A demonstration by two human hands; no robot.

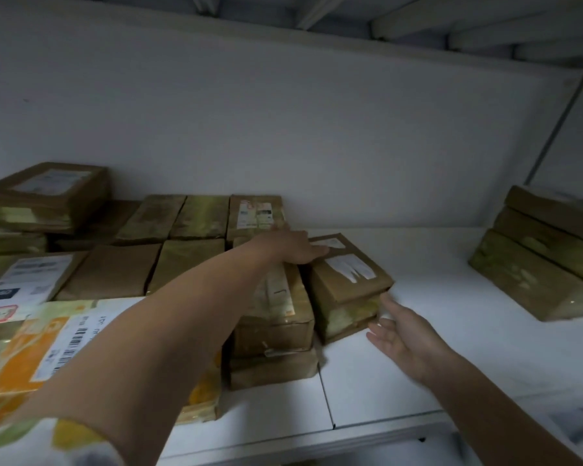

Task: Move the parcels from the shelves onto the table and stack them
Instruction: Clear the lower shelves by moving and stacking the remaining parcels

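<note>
A brown parcel (347,280) with torn white labels lies tilted on the white shelf (401,358), leaning against a stack of two brown parcels (276,317). My left hand (290,247) reaches across and rests on the parcel's far left top edge, fingers extended. My right hand (401,334) is held open, palm toward the parcel's near right corner, its fingertips just at the corner. Several more brown parcels (169,243) lie in rows on the left of the shelf.
A large orange and white parcel (48,348) lies at the near left under my left forearm. A leaning stack of three brown parcels (539,260) stands at the far right. A white wall backs the shelf, and another shelf runs overhead.
</note>
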